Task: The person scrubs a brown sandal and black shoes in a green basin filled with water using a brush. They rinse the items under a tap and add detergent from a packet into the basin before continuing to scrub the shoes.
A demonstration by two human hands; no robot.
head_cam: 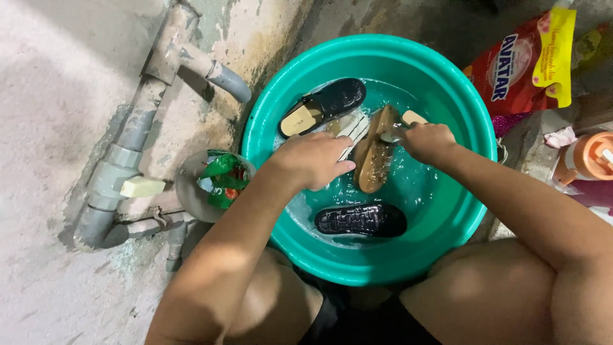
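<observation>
Sandal (372, 160), brown, wet and likely slippery yet fairly stiff and light, lies sole-up in the green basin (447, 211), steadied at its near end by the curled left hand (313, 160), while just beyond it the right hand (429, 142) clenches a brush (401, 126).

A rough, stained concrete floor (57, 83) carries a teal plastic basin (447, 89), a small round bowl (185, 191) of green packets beside it, 1 red-and-yellow detergent pouch (520, 70) and grey pipes (128, 134).
</observation>
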